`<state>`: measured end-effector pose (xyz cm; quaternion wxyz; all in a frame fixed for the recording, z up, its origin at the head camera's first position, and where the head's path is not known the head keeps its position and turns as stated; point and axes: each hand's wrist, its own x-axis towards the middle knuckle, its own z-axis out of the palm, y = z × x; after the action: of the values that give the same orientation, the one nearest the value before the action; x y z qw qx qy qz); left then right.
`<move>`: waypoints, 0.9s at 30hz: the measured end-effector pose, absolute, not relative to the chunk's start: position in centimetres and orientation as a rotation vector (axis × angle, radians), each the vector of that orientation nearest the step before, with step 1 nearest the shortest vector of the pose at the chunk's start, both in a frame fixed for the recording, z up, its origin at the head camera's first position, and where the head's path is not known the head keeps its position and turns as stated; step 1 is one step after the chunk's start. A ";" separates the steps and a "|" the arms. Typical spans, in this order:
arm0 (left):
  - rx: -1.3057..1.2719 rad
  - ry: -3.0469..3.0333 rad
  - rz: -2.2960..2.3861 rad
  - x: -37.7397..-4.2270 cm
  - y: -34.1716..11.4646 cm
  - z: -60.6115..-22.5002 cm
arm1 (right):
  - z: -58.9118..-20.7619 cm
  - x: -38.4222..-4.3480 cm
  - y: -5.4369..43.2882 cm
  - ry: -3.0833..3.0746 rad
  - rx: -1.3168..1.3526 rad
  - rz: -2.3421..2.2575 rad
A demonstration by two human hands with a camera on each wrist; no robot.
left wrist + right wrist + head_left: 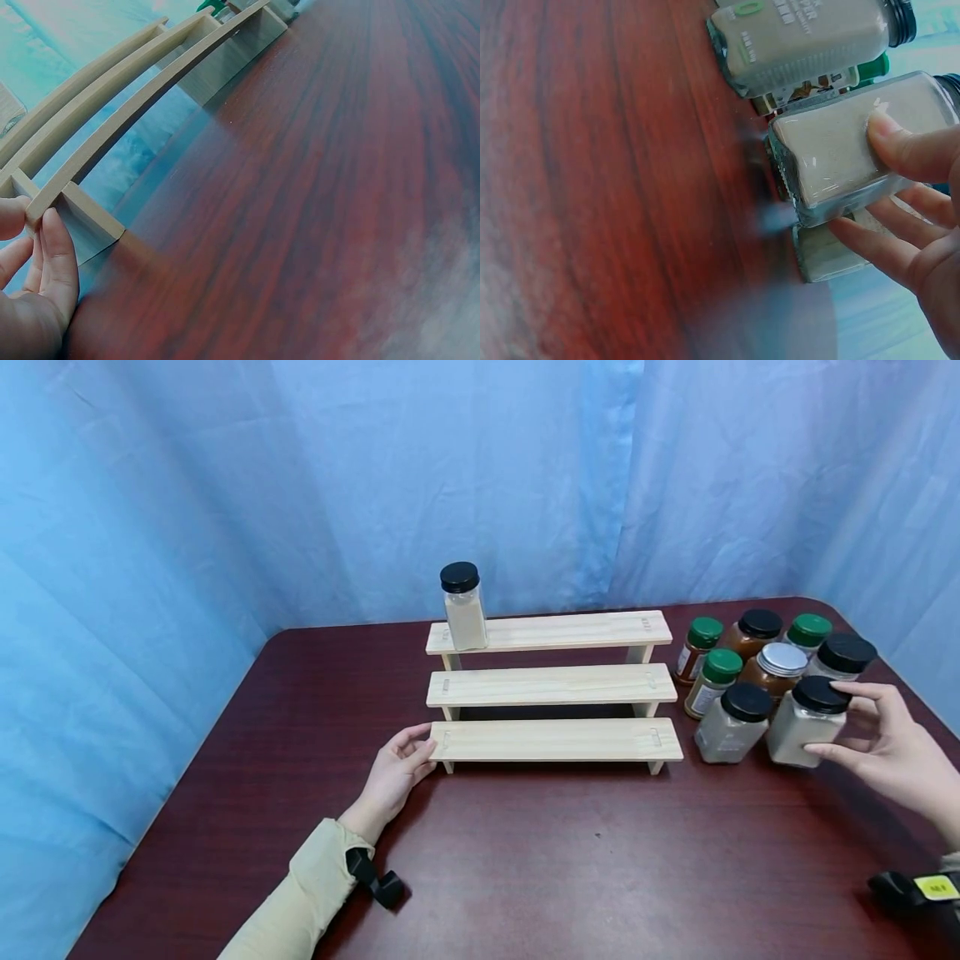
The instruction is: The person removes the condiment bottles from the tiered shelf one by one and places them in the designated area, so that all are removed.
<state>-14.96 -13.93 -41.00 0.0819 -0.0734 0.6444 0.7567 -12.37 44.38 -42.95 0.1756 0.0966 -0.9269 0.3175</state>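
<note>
A three-tier wooden rack (555, 741) stands on the table. My left hand (392, 774) pinches the left end of its lowest shelf; the left wrist view shows the thumb over the board (90, 161) and fingers beneath. At the right, my right hand (892, 756) grips a square clear jar (804, 732) of pale powder with a black lid. In the right wrist view the thumb presses one face of this jar (832, 146), with fingers around the opposite side. Just left of it is a similar black-lidded jar (731, 739).
Behind the held jar cluster several more jars, including a silver-lidded jar (776, 667), a green-lidded bottle (708, 689) and a black-lidded jar (843, 656). A tall black-lidded jar (467, 614) stands on the top shelf's left end. Blue curtains (480, 468) hang around the dark table (562, 868).
</note>
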 end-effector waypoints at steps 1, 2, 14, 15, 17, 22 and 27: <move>-0.219 1.924 2.261 -15.0 -13.9 -41.0 | -42.6 -12.2 44.0 -2.631 0.275 0.905; -0.217 1.923 2.260 -15.0 -13.9 -41.0 | -42.2 -12.0 43.5 -2.638 0.265 0.898; -0.211 1.928 2.259 -15.0 -13.9 -41.0 | -39.3 -10.8 40.6 -2.626 0.307 1.014; -0.210 1.928 2.260 -15.0 -13.9 -41.0 | -39.4 -10.8 40.8 -2.621 0.309 1.031; -0.206 1.932 2.260 -15.0 -13.9 -41.0 | -39.5 -10.8 41.1 -2.609 0.316 1.067; -0.207 1.932 2.263 -15.1 -13.9 -41.1 | -39.6 -10.7 41.6 -2.591 0.340 1.127; -0.215 1.927 2.266 -15.1 -13.9 -41.2 | -39.5 -10.5 41.6 -2.601 0.346 1.126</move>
<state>-15.08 -13.90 -41.16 0.0797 -0.0718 0.6440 0.7575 -10.52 41.55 -39.52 0.1428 0.1200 -0.9015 0.3904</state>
